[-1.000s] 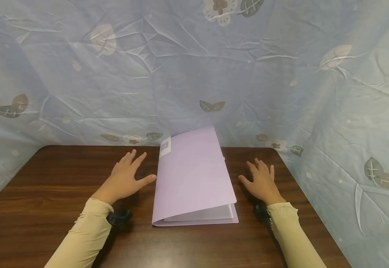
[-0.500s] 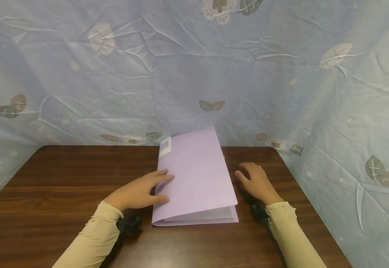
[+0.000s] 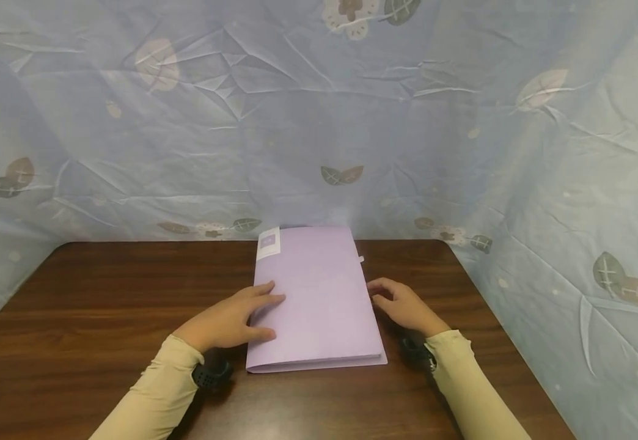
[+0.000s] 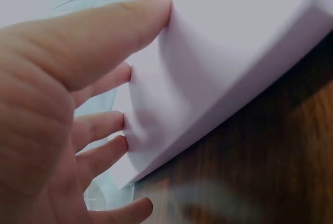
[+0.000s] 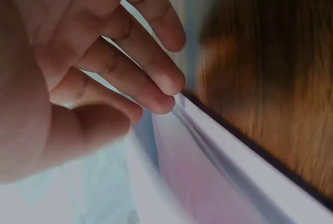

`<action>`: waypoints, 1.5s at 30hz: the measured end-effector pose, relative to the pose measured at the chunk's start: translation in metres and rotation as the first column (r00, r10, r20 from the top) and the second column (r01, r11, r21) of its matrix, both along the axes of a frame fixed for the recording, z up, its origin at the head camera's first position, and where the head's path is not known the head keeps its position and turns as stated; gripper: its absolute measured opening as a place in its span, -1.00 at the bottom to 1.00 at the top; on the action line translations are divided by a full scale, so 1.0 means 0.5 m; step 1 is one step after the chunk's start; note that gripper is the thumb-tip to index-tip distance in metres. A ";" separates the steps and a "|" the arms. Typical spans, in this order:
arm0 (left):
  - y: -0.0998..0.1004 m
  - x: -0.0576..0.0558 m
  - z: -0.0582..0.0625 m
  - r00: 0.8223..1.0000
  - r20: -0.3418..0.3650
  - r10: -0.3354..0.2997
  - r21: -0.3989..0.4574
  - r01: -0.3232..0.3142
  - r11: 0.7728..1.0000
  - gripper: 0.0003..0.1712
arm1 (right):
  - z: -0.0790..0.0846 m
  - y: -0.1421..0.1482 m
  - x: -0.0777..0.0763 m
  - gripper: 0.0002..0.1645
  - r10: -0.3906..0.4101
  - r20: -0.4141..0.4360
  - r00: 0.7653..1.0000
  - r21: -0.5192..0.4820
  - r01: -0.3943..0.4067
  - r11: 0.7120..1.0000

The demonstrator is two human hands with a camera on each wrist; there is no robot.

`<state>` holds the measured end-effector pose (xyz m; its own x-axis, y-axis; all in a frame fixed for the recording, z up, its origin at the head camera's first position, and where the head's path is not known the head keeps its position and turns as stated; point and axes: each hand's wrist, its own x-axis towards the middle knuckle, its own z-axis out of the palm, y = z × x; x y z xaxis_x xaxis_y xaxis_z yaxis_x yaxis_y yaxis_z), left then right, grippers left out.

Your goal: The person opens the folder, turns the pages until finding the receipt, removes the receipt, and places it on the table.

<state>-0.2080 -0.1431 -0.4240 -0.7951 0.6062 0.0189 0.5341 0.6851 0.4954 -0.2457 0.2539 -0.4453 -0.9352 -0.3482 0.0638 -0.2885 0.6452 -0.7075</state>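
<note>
"So, from the head camera, where does the lilac folder (image 3: 316,299) sit?"

"On the brown worktop (image 3: 121,293), near the middle, its far end close to the patterned cloth (image 3: 291,122). The white label (image 3: 267,243) is at the far left corner, and a small white tab (image 3: 361,260) sticks out on the right."

"What differs from half a second ago?"

"The cover (image 3: 324,269) then stood raised along its right side, with white pages showing at the near end. It has come down, leaving just a narrow gap there. The right hand (image 3: 404,305) was a little apart; it has reached the right edge, fingers loosely bent."

"And the left hand (image 3: 231,319)?"

"Much as before: fingers spread, resting over the left side of the cover. A second ago it was beside the folder."

"Does the left wrist view agree?"

"Yes. The thumb (image 4: 125,24) reaches onto the pale surface, the fingers (image 4: 104,127) fanned out beyond, and the folded spine slants towards the dark wood."

"What about the right wrist view?"

"Fingertips (image 5: 162,102) meet the open edge, the thumb bent beside the forefinger. Below them a gap shows between the folder's layers; the nearest is blurred."
</note>
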 end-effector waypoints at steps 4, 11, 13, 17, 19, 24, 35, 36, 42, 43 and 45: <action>0.006 0.006 0.000 1.000 0.001 0.004 -0.014 -0.004 1.000 -0.19 | -0.006 -0.001 -0.005 -0.70 0.005 0.028 1.000 -0.059 -0.004 0.998; 0.018 0.008 0.012 1.000 -0.002 0.015 -0.072 -0.015 0.997 -0.19 | -0.005 0.001 -0.001 -0.69 0.013 0.034 0.999 -0.012 -0.012 1.000; 0.024 0.009 0.017 1.000 0.004 0.026 -0.087 -0.026 0.996 -0.19 | -0.005 0.002 0.001 -0.69 0.023 0.033 0.999 0.004 -0.023 1.000; 0.040 0.012 0.026 0.999 -0.008 0.039 -0.118 -0.039 0.992 -0.13 | -0.002 0.001 0.004 -0.68 0.047 0.043 0.998 0.024 -0.048 0.999; 0.050 0.015 0.030 0.999 -0.026 0.036 -0.137 -0.039 0.990 -0.07 | 0.000 0.000 0.005 -0.68 0.053 0.053 0.997 0.026 -0.054 0.998; 0.075 0.023 0.034 0.998 -0.051 0.030 -0.167 -0.038 0.985 0.01 | 0.002 0.002 -0.001 -0.63 0.052 0.147 0.988 -0.054 -0.044 0.998; 0.162 0.051 0.026 0.985 -0.133 -0.108 -0.231 0.075 0.970 -0.02 | 0.000 0.000 0.002 -0.63 0.033 0.194 0.980 -0.077 -0.018 0.997; 0.171 0.054 0.026 0.983 -0.146 -0.116 -0.244 0.078 0.967 -0.02 | 0.000 -0.001 0.002 -0.63 0.034 0.186 0.982 -0.074 -0.020 0.997; 0.219 0.065 0.016 0.964 -0.236 -0.127 -0.301 0.052 0.952 -0.01 | -0.001 0.000 0.004 -0.65 0.037 0.166 0.985 -0.054 -0.028 0.998; 0.226 0.066 0.014 0.961 -0.247 -0.121 -0.302 0.043 0.952 -0.02 | -0.002 0.000 0.004 -0.65 0.036 0.167 0.985 -0.052 -0.028 0.998; 0.238 0.068 0.010 0.960 -0.259 -0.106 -0.302 0.024 0.953 -0.06 | -0.003 0.001 0.004 -0.65 0.034 0.173 0.984 -0.059 -0.025 0.998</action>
<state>-0.1740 -0.0241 -0.4192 -0.7432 0.6678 0.0407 0.6676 0.7364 0.1093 -0.2436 0.2542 -0.4470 -0.9232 -0.3762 -0.0784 -0.1764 0.5961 -0.7833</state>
